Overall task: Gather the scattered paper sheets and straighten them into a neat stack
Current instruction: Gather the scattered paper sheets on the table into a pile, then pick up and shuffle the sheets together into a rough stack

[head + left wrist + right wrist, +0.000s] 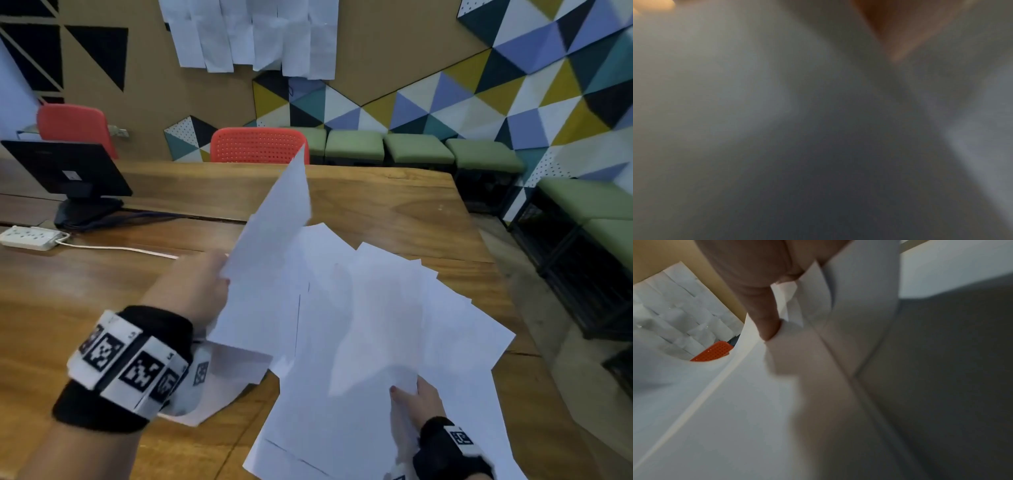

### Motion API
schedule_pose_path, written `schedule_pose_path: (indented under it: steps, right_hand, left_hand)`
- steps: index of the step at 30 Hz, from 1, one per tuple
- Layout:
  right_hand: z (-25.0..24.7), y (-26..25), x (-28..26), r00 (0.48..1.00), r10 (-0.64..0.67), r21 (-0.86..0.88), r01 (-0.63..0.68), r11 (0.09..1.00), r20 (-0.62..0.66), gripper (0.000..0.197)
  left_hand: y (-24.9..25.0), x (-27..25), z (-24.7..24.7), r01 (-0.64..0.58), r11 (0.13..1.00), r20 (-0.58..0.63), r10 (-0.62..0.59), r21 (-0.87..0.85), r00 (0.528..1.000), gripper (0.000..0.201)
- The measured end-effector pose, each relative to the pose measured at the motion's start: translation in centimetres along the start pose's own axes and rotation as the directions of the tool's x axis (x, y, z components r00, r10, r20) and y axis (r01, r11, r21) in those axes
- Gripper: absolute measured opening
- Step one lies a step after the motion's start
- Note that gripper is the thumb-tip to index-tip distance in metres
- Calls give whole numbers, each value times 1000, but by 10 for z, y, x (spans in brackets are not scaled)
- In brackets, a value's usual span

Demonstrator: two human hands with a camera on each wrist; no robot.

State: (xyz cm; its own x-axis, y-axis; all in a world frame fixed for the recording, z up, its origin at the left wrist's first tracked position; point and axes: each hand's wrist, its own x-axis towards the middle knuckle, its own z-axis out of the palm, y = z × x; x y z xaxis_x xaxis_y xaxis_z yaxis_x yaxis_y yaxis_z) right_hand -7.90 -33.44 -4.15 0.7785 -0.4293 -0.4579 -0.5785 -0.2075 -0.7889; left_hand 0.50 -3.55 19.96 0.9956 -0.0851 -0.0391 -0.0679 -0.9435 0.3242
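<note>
Several white paper sheets (376, 325) lie fanned and overlapping on the wooden table (394, 205). My left hand (202, 291) grips the left edge of raised sheets (274, 222) that stand tilted above the table. My right hand (416, 399) pinches the near edge of the fanned sheets, thumb on top. In the right wrist view the thumb (766, 318) presses on curved paper (735, 402), with the other fingers hidden beneath. The left wrist view is a grey blur of paper (735, 97).
A black monitor (65, 171) and a white power strip (29, 237) with its cable sit at the table's left. Red chairs (258, 145) stand behind the table, green stools (418, 149) along the patterned wall. The table's right edge drops to the floor.
</note>
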Motion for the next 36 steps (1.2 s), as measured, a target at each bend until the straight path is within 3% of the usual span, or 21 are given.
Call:
schedule_pose_path:
  steps: [7, 12, 16, 18, 20, 24, 27, 32, 35, 36]
  right_hand:
    - [-1, -1, 0, 1000, 3, -5, -3, 1000, 8, 31]
    - [-2, -3, -3, 1000, -6, -18, 6, 1000, 16, 30]
    - [-2, -2, -3, 999, 27, 23, -27, 999, 30, 18]
    - [-2, -1, -3, 998, 47, 68, -50, 996, 42, 16]
    - [-3, -2, -6, 995, 69, 66, -74, 995, 69, 20]
    - [-3, 3, -9, 980, 152, 90, -164, 982, 127, 38]
    - [-6, -1, -15, 978, 160, 109, -175, 979, 133, 31]
    - [-9, -4, -12, 958, 216, 336, -269, 903, 187, 68]
    - [-11, -8, -12, 960, 176, 280, -235, 931, 219, 94]
    - [-10, -6, -10, 964, 156, 261, -211, 942, 218, 94]
  left_hand:
    - [5, -21, -50, -79, 994, -276, 54, -80, 960, 13]
    - [24, -29, -50, -175, 969, -244, 130, -174, 961, 18]
    - [28, -16, -30, -226, 868, -154, 175, -443, 973, 10]
    - [25, 0, -3, -137, 769, -34, 149, -625, 988, 9]
    - [19, 15, 38, 38, 665, 115, 72, -746, 991, 15]
    - [-3, 27, 128, 310, 526, 324, -67, -792, 944, 27]
    - [-19, 29, 174, 404, 548, 395, -141, -732, 908, 31]
    - [-26, 29, 205, 489, 648, 491, -197, -585, 849, 26]
    - [-23, 28, 205, 486, 715, 562, -157, -503, 812, 22]
    - [-21, 27, 206, 490, 717, 575, -151, -496, 804, 25]
